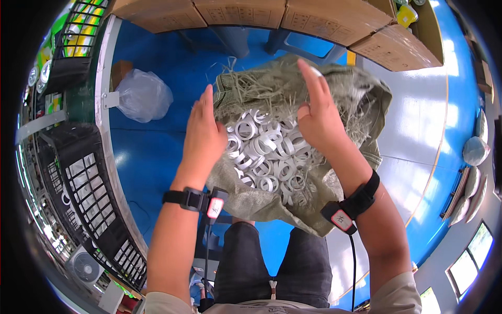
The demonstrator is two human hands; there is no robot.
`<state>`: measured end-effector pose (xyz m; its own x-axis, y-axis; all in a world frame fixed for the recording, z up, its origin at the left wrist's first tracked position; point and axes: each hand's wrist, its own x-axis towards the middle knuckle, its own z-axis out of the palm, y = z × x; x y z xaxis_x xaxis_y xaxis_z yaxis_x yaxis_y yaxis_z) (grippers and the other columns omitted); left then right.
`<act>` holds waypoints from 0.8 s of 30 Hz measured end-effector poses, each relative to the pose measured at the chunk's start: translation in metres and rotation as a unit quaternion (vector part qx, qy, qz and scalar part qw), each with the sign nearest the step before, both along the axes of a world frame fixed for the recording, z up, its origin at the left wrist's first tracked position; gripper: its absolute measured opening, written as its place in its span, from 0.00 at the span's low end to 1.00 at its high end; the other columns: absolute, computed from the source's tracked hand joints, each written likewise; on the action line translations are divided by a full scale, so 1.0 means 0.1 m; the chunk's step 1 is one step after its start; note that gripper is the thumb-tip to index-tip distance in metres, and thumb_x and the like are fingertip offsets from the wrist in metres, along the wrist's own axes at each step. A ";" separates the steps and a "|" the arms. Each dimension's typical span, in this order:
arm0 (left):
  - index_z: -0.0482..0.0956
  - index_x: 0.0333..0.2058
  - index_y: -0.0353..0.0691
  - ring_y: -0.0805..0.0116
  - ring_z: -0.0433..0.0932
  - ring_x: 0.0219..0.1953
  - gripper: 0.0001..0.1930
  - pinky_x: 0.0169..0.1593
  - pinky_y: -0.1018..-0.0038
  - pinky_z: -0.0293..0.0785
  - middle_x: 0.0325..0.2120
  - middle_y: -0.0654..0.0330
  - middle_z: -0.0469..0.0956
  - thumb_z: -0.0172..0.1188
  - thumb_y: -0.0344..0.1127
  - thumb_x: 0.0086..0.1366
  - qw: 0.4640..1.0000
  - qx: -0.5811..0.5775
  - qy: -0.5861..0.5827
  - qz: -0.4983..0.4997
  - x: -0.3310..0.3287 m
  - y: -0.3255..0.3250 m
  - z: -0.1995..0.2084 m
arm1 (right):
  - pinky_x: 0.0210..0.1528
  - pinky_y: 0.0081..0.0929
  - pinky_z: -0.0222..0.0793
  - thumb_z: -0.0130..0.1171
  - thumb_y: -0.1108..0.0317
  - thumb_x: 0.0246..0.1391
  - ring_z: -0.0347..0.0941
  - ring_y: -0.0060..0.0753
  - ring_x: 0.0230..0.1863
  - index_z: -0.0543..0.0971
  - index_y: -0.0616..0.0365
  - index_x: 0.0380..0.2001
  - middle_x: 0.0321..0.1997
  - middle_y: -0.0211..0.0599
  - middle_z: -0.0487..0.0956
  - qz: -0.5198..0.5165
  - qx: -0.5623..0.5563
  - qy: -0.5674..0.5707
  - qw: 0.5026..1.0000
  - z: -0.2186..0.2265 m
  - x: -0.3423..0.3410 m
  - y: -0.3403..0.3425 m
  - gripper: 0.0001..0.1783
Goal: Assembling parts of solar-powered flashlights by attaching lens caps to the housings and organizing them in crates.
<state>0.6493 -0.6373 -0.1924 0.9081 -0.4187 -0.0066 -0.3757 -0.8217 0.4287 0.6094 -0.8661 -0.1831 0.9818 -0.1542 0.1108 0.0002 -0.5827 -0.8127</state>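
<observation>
An unrolled, olive-green woven sack (246, 201) with frayed edges sits in front of me, its mouth spread wide. Inside lies a heap of white rings (266, 149), apparently plastic. My left hand (205, 133) is at the left side of the heap, fingers stretched out and pointing away from me, nothing held. Facing it from the right side, my right hand (320, 118) has its fingers extended and its thumb apart, also holding nothing. A small white patch shows on one right finger. Whether either hand touches the sack cannot be made out.
Brown cardboard boxes (240, 13) line the far side above the blue floor (141, 152). A clear plastic bag (144, 96) bulges at the left, beside a pale frame post (104, 68). Black crates (86, 193) stand along the left. My wrists carry black straps with cables.
</observation>
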 end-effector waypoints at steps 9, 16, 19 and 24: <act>0.66 0.50 0.35 0.44 0.65 0.52 0.25 0.53 0.61 0.66 0.50 0.45 0.65 0.60 0.28 0.51 0.975 -0.120 0.183 -0.031 -1.11 -0.13 -0.52 | 0.53 0.41 0.61 0.54 0.72 0.47 0.63 0.56 0.49 0.64 0.58 0.54 0.48 0.53 0.66 -0.058 0.074 0.235 0.967 -0.69 -1.35 0.45 0.28; 0.66 0.55 0.42 0.37 0.52 0.61 0.33 0.59 0.54 0.57 0.58 0.37 0.51 0.65 0.41 0.49 0.960 -0.019 0.255 0.112 -1.06 -0.20 -0.75 | 0.59 0.45 0.54 0.61 0.56 0.47 0.57 0.61 0.57 0.56 0.56 0.61 0.56 0.57 0.59 -0.121 0.080 0.327 0.934 -1.14 -1.18 0.47 0.40; 0.66 0.55 0.42 0.37 0.51 0.61 0.33 0.60 0.55 0.56 0.58 0.36 0.51 0.64 0.41 0.49 0.956 -0.076 0.258 0.119 -0.99 -0.32 -0.96 | 0.59 0.44 0.54 0.61 0.53 0.47 0.57 0.59 0.58 0.58 0.56 0.60 0.57 0.57 0.59 -0.165 0.086 0.336 0.923 -1.41 -1.07 0.49 0.40; 0.68 0.50 0.36 0.44 0.61 0.54 0.27 0.57 0.59 0.60 0.51 0.43 0.61 0.62 0.39 0.50 0.943 -0.210 0.219 0.134 -1.04 -0.45 -1.25 | 0.60 0.34 0.52 0.48 0.52 0.57 0.57 0.47 0.58 0.62 0.59 0.57 0.55 0.53 0.61 -0.189 0.332 0.261 0.886 -1.50 -1.02 0.66 0.30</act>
